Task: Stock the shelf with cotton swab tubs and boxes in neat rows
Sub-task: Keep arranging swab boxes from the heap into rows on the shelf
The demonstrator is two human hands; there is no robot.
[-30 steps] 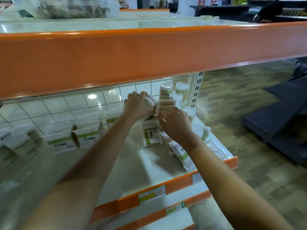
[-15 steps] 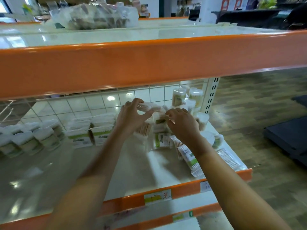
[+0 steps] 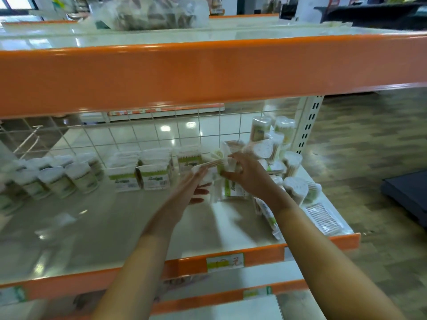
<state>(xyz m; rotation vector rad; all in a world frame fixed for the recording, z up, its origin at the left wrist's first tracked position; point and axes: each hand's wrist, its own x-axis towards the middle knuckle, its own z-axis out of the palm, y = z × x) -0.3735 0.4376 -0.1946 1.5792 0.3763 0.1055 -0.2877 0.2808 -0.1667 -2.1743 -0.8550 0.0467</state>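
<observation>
Crowding hands [image 3: 221, 181]: loose tubs [image 3: 293, 165] right | boxed row [image 3: 143, 174] left | upper beam [image 3: 208, 72] overhead

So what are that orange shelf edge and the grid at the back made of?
The glossy orange shelf edge looks like painted metal: smooth with soft highlights. The white grid back panel seems to be coated wire, thin crossing rods you can see through. Neither is certain.

Shelf [image 3: 104, 227]: pale, glossy, orange front edge. Cotton swab tubs [image 3: 78, 176]: white-lidded, upright, rowed at far left. Boxes [image 3: 153, 175]: green-banded, upright, in a row at the back. Loose tubs and packs [image 3: 293, 188]: jumbled heap at the right end.
</observation>
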